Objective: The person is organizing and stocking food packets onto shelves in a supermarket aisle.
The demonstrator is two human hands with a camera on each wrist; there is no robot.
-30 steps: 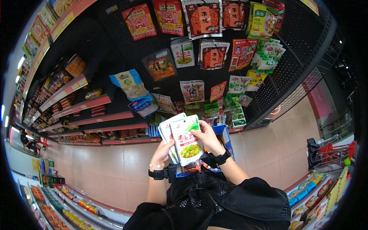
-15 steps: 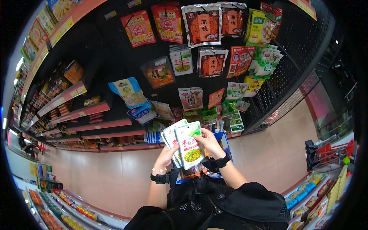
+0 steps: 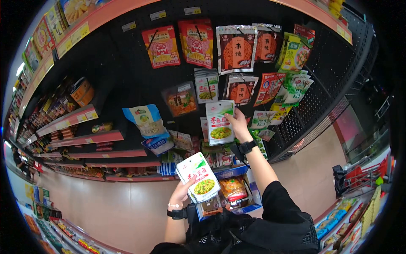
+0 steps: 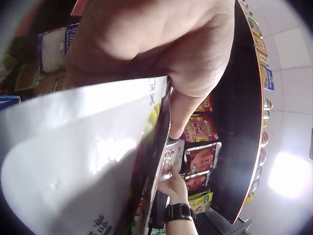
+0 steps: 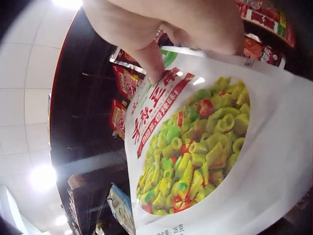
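Observation:
My right hand (image 3: 239, 127) pinches one white seasoning packet (image 3: 220, 132) by its side, thumb on the front. The packet is upright, just below a row of matching packets (image 3: 206, 86) hanging on the black pegboard. In the right wrist view the packet front (image 5: 195, 147) shows green chopped beans and red pieces. Lower and to the left, my left hand (image 3: 181, 192) grips a small stack of the same white packets (image 3: 203, 186), thumb across the front. The left wrist view shows the back of a packet (image 4: 68, 152) close up.
A blue-sided box (image 3: 255, 199) holding several packs is below the hands. Brown packets (image 3: 236, 50), red-yellow packets (image 3: 161, 47) and green packets (image 3: 296, 86) hang around the matching row. Shelves (image 3: 105, 137) run along the left; a wire mesh panel (image 3: 325, 118) stands at right.
My right hand has drawn one packet off the stack and carried it up and forward toward the hanging packets. My left hand keeps the other packets, lower in view. The head view has tilted up.

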